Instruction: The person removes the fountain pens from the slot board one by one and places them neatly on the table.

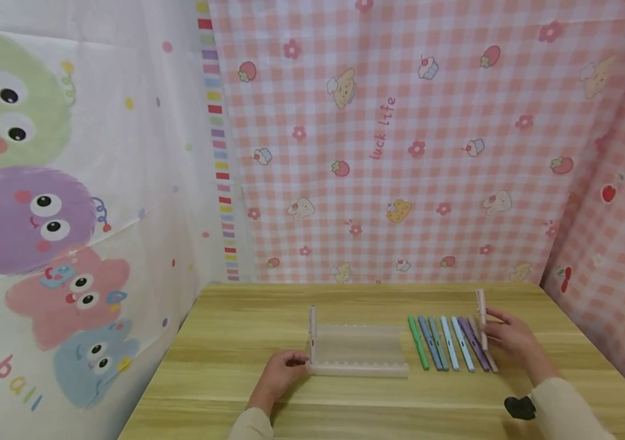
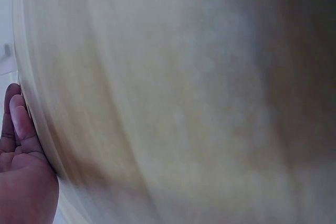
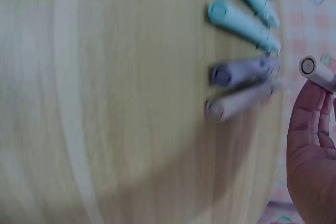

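Note:
A translucent pen rack (image 1: 358,353) lies mid-table with one pale pink pen (image 1: 312,333) standing upright at its left end. My left hand (image 1: 284,371) rests on the table, its fingers touching the rack's left corner; the left wrist view shows only the hand (image 2: 21,171) and blurred wood. My right hand (image 1: 510,339) pinches a second pale pink pen (image 1: 481,318) upright, just right of a row of several pens (image 1: 450,343) lying side by side. In the right wrist view, that held pen (image 3: 317,72) sits above my fingers (image 3: 310,129), beside the purple pen (image 3: 244,72) and beige pen (image 3: 239,102).
The wooden table (image 1: 224,342) is walled by a pink checked cloth (image 1: 400,153) behind and to the right, and a cartoon-monster curtain (image 1: 70,214) on the left. A small black object (image 1: 518,407) sits by my right wrist.

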The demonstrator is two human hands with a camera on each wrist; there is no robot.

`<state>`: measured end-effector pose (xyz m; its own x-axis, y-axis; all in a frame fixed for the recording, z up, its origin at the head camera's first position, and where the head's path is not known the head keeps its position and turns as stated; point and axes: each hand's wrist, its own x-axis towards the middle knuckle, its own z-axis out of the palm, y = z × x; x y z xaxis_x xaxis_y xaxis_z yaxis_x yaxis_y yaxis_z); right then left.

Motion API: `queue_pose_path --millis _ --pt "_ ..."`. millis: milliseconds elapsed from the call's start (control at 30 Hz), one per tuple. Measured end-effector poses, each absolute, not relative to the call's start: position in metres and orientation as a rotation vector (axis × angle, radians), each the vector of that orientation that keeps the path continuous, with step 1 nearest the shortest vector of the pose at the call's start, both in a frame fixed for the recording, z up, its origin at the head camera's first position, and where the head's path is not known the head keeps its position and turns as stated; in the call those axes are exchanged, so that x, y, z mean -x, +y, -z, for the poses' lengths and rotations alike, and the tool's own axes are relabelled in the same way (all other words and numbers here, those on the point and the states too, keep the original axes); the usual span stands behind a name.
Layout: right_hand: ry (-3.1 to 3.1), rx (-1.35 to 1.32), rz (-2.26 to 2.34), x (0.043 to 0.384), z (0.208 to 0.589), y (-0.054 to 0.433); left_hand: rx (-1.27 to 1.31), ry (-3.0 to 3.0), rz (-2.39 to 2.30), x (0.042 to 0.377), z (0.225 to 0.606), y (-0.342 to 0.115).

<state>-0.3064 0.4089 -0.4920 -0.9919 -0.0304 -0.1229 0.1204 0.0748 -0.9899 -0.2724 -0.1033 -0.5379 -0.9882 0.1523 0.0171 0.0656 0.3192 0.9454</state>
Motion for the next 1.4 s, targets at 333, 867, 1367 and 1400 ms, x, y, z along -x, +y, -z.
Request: queue_pose_path --millis 333,867,1367,1400 --pt "2.273 -0.125 1.939 0.299 0.504 0.432 -0.198 2.504 -1.749 0.271 0.537 -0.106" --pt "2.296 -0.132 1.881 0.299 0.518 0.440 -0.172 2.505 -1.728 0.271 0.537 -0.104" --pt "2.463 -0.250 1.761 0.302 0.522 0.429 -0.177 2.496 -1.751 0.270 0.538 -0.102" --pt "2.485 -0.269 1.739 0.302 0.522 0.428 -0.172 2.491 -1.753 0.270 0.538 -0.102"
